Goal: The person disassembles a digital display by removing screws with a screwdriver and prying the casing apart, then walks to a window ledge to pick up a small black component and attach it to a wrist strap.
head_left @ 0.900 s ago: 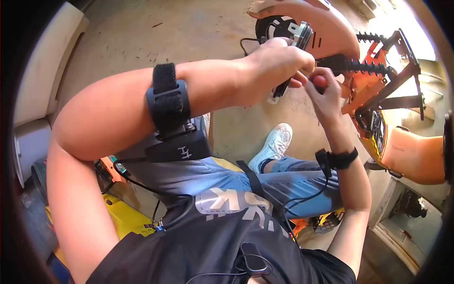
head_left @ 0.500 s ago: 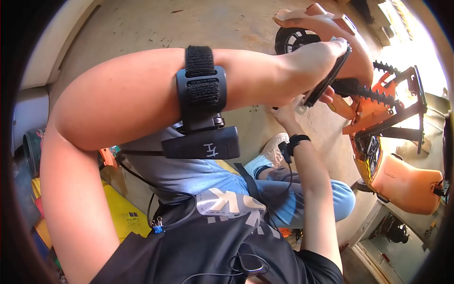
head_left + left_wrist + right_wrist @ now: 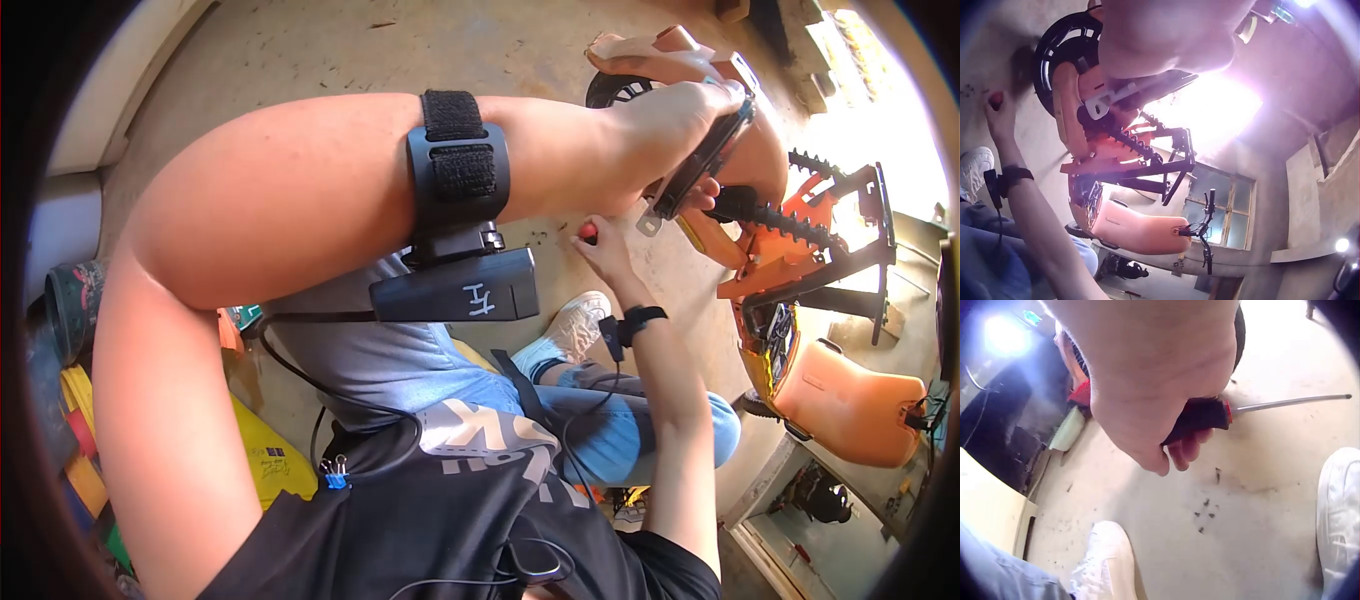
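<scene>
My left hand is raised and grips a flat, dark part with a metal tab at its lower end. Its exact kind I cannot tell. In the left wrist view the same tab sticks out below the hand. Lower down, apart from that part, my right hand holds a screwdriver by its handle. The right wrist view shows the black and red screwdriver handle in curled fingers, its long metal shaft pointing away.
An orange scooter-like vehicle stands at the right, with an orange seat-like body, coil springs, a black frame and a wheel. Below it is a low glass-topped surface. A yellow bag-like item lies at the left.
The left hand has moved right with the dark part and turned it. My right hand, close by that part at first, has dropped down and left with the screwdriver.
</scene>
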Available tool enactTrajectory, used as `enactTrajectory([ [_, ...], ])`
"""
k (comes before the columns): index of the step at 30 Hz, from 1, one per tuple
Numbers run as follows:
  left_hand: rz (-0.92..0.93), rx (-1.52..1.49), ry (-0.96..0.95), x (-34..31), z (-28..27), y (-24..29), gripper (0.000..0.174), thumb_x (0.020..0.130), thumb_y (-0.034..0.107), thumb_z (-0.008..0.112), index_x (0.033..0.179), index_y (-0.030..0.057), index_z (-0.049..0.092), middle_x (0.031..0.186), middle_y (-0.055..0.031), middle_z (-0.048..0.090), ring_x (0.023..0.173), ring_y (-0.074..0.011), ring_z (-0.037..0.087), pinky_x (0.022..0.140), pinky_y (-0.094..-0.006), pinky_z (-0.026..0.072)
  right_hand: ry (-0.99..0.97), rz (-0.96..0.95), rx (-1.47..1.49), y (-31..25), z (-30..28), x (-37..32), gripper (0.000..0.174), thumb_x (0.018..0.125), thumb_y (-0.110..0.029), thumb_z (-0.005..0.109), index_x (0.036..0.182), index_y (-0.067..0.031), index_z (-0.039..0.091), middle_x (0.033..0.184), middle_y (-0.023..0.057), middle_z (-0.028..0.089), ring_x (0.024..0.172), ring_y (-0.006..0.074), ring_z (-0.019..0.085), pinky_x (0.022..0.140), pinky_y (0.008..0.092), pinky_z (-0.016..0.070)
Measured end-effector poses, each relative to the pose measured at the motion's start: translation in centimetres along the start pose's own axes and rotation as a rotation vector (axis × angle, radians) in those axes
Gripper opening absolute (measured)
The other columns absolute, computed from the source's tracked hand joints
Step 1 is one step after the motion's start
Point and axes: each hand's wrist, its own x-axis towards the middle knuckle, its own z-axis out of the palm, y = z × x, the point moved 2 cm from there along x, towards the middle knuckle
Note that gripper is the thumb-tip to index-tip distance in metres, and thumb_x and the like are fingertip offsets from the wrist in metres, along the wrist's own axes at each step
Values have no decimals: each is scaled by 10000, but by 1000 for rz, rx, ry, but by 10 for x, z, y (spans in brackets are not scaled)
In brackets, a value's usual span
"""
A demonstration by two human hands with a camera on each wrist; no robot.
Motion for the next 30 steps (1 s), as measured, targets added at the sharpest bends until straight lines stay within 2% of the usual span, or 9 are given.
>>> enactTrajectory([
  [3,76,-30,44,6,-1,8,445,1002,511,475,996,90,616,865,-56,631,751,-171,672,650,-292,584,-139,9,17,-61,-68,-12,305,822,-250,799,873,-14,612,774,89,616,710,168,563,679,321,481],
  [10,178,-6,12,16,-7,17,456,1009,517,465,984,89,623,884,-54,670,738,-177,689,621,-302,555,97,-667,305,-225,-206,-87,248,755,-124,813,851,4,624,758,79,636,646,204,608,606,312,492],
  [11,208,-69,-32,18,-5,17,312,1017,455,462,999,176,600,830,-29,649,674,-156,639,478,-287,405,154,-707,351,-251,-219,-104,211,763,-111,787,832,13,631,734,81,633,600,196,598,560,308,483],
  [16,167,-68,-95,13,0,16,378,1022,467,462,1026,127,624,848,-43,672,721,-173,664,658,-331,539,132,-958,448,-324,-254,-162,209,708,-99,806,809,-82,624,741,59,677,547,155,575,470,278,424],
  [18,108,-59,1,8,5,17,404,1018,493,475,1021,123,639,856,-45,686,739,-177,672,679,-334,545,535,-1051,603,-328,-234,-169,207,587,-151,747,744,-37,677,595,57,547,444,141,493,379,275,376],
  [19,117,-64,-19,9,5,16,436,1010,524,485,1024,122,653,860,-51,700,753,-179,679,677,-332,547,437,-1336,459,-324,-247,-162,164,601,-132,746,694,-30,658,573,43,519,464,150,513,400,273,392],
  [20,110,-55,-29,9,7,16,436,1010,524,485,1024,122,653,860,-51,700,753,-179,679,677,-332,547,558,-1068,541,-331,-242,-176,178,666,-107,736,819,-29,689,616,68,571,426,133,480,380,272,370],
  [28,154,-10,-164,15,13,14,542,1002,546,485,1161,56,653,1020,-124,716,870,-222,708,789,-347,587,265,-1251,182,-324,-291,-184,216,652,-104,817,774,-96,639,742,40,688,528,119,540,486,274,427],
  [30,158,-39,-168,19,20,13,470,998,510,520,1122,73,639,948,-100,707,818,-206,708,727,-333,585,470,-540,-44,-330,-287,-198,219,619,-84,792,801,-84,671,768,24,651,559,125,524,549,284,445],
])
